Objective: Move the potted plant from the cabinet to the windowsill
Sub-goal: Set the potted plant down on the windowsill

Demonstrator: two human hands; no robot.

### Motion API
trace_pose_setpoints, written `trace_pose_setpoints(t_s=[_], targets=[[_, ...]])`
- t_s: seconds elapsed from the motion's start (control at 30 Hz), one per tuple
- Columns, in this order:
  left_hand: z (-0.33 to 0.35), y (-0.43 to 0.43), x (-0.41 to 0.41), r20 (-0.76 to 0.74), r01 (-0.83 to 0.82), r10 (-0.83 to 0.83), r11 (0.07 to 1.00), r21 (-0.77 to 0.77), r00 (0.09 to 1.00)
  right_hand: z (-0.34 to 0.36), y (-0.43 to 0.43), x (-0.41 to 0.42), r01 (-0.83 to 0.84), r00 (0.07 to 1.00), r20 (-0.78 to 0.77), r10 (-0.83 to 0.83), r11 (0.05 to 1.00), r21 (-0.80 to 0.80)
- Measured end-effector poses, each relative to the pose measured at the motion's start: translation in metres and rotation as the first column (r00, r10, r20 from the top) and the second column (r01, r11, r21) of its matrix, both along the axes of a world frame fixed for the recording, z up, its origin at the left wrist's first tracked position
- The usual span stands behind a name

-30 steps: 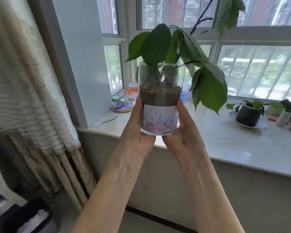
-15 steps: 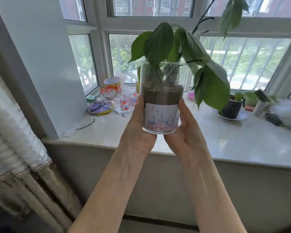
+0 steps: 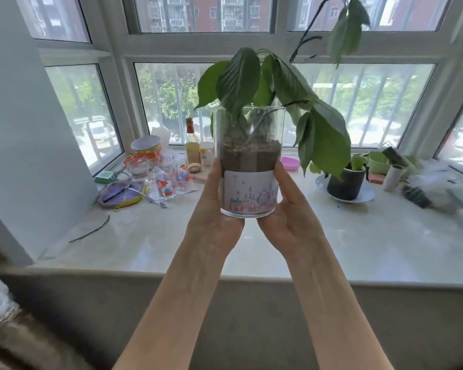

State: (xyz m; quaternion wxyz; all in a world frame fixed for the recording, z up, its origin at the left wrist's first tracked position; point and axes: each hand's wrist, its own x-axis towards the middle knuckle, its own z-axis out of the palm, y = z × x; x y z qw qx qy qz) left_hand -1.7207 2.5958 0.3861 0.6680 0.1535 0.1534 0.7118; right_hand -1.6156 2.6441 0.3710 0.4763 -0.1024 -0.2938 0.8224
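Head view: clear glass potted plant (image 3: 249, 166) with castle label, held above the pale marble windowsill (image 3: 358, 244).
Left hand (image 3: 211, 222) and right hand (image 3: 289, 220) each keep a closed grip on its sides.

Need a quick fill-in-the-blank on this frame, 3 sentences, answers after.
1. The glass pot is held by ____ hands: left hand, right hand.
2. The pot's base is ____ the windowsill, not resting on it.
3. The black pot on the sill sits on a white ____.

Answers: both; above; saucer
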Motion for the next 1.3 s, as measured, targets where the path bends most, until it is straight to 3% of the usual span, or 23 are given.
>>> trace_pose_setpoints(t_s=[0.4,0.57,0.8,1.3], targets=[[-0.012,0.065,-0.007,0.022,-0.024,0.026,0.995,-0.098,0.999,-0.008,0.057,-0.011,0.093,0.995,0.05,-0.089,0.992,-0.082],[-0.019,0.089,-0.015,-0.123,-0.071,0.059,0.993,-0.092,0.991,-0.018,0.08,-0.019,0.093,0.995,0.04,-0.09,0.992,-0.082],[-0.042,0.139,-0.037,-0.407,-0.147,0.103,0.986,-0.08,0.908,-0.037,0.125,-0.038,0.155,0.986,0.08,-0.147,0.983,-0.1],[-0.11,0.22,-0.063,-0.403,-0.106,0.039,0.984,-0.145,0.914,-0.097,0.199,-0.06,0.198,0.968,0.19,-0.165,0.965,-0.171]])
